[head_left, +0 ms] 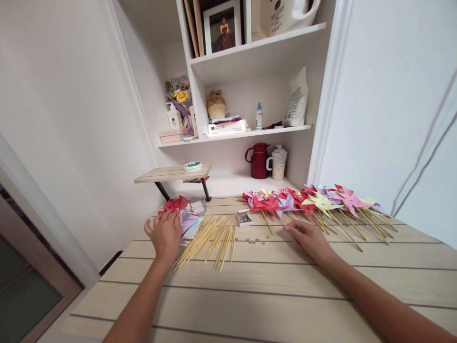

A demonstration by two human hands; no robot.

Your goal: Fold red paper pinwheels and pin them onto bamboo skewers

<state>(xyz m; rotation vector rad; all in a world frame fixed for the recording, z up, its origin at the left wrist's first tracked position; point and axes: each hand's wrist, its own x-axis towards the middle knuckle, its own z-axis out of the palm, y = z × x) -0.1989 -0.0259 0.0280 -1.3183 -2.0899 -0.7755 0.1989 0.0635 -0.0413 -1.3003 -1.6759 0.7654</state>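
My left hand (164, 233) lies with fingers spread on a stack of coloured paper squares (191, 225) at the left of the wooden table (271, 286). Beside it a loose pile of thin wooden sticks (210, 238) fans out. My right hand (310, 238) rests flat on the table, fingers stretched toward the sticks of a row of finished paper pinwheels (310, 200) in red, pink, purple and yellow. A small white box (244, 218) and several tiny metal pins (255, 241) lie between the hands.
A small wooden riser (171, 174) with a tape roll (193, 166) stands at the back left. White shelves (250, 133) behind hold a red jug (259, 161), a cup, bottles, a framed picture and a flower bouquet. Walls close in on both sides.
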